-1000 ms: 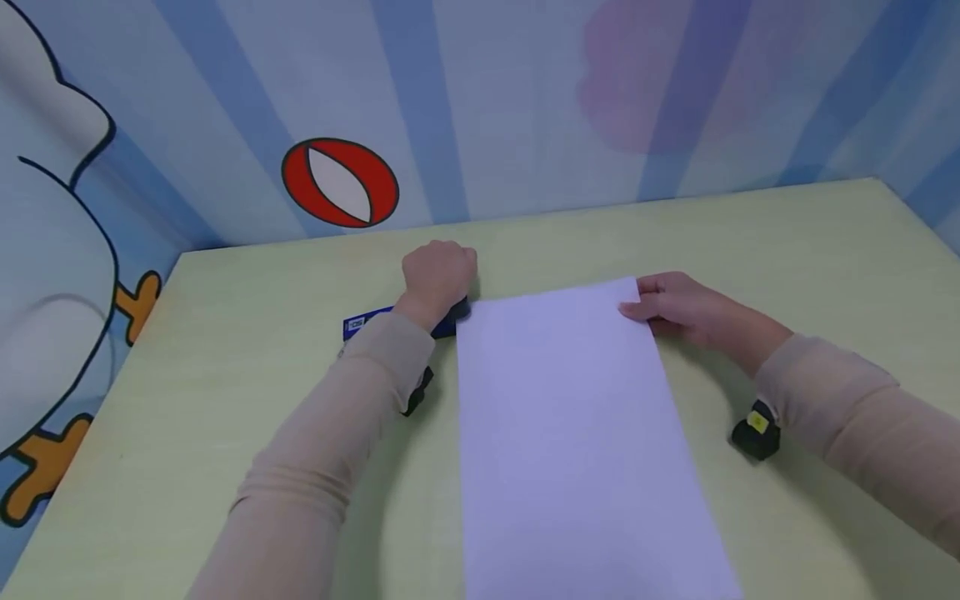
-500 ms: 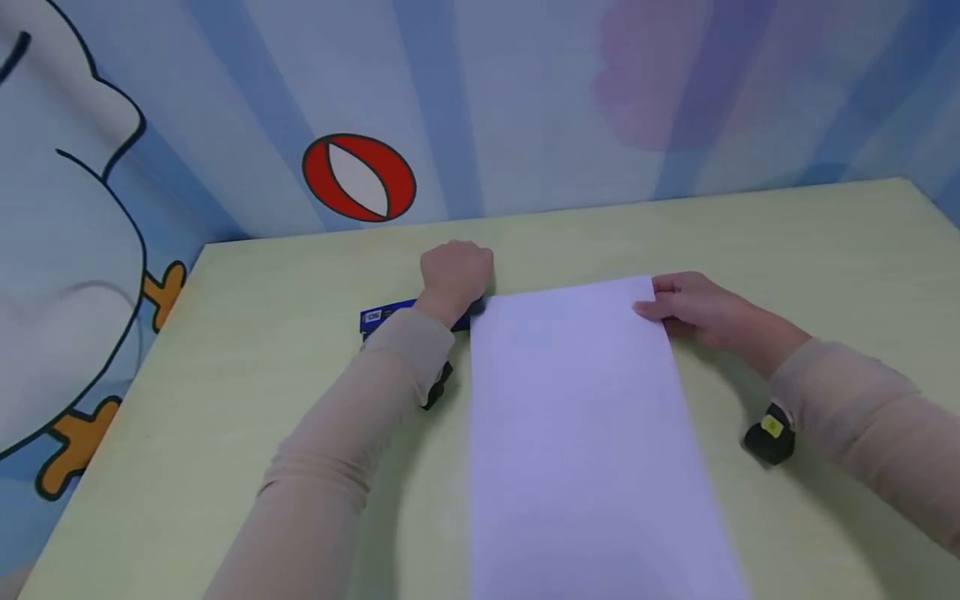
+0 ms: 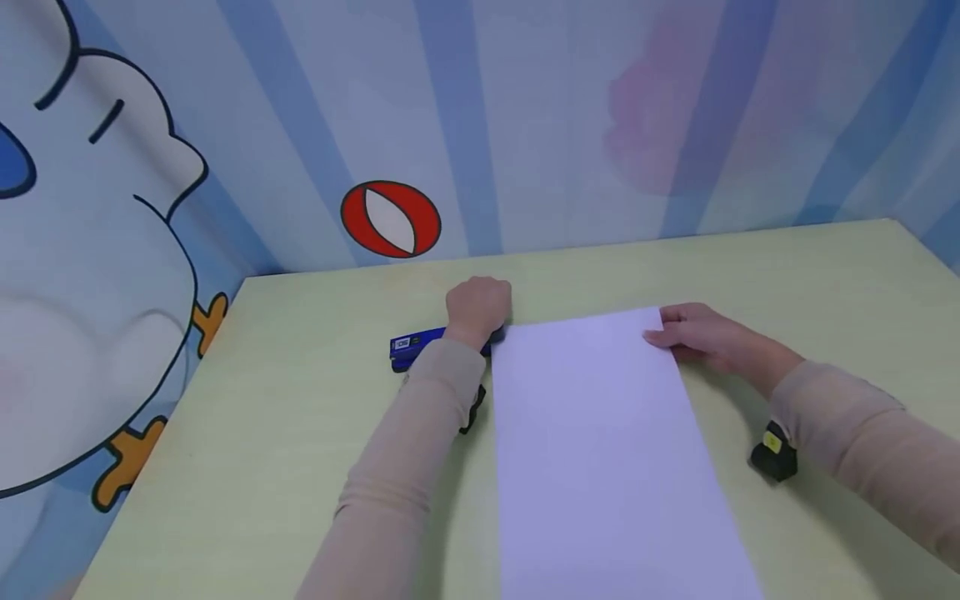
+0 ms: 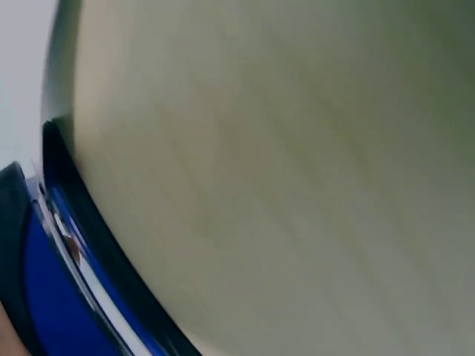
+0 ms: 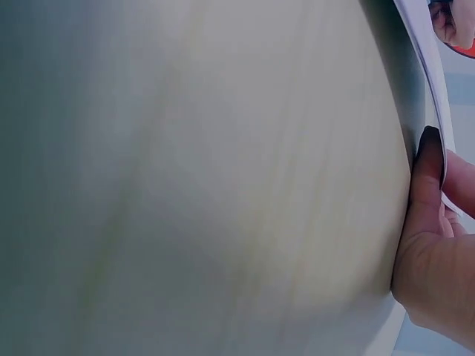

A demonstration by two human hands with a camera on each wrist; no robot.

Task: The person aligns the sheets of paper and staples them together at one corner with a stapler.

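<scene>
A blue stapler with dark ends [image 3: 420,346] lies on the table, its nose at the top left corner of a stack of white paper [image 3: 585,433]. My left hand [image 3: 478,308], curled into a fist, rests over the stapler and hides its middle. In the left wrist view, the stapler [image 4: 70,297] shows side-on with the paper's edge [image 4: 22,81] at its mouth; no fingers show round its base. My right hand [image 3: 705,335] pinches the paper's top right corner, thumb on top. The right wrist view shows that hand [image 5: 434,245] holding slightly raised sheets [image 5: 429,67].
The pale wooden table [image 3: 300,467] meets a blue striped wall [image 3: 540,133] at its far edge. A painted red and white ball [image 3: 427,218] and a large cartoon figure [image 3: 90,275] decorate the wall. Black wrist cameras [image 3: 774,454] hang under both sleeves.
The head view has swung left and tilted up, so everything sits further right and lower in it. Both hands, the stapler and the paper keep their places relative to each other.
</scene>
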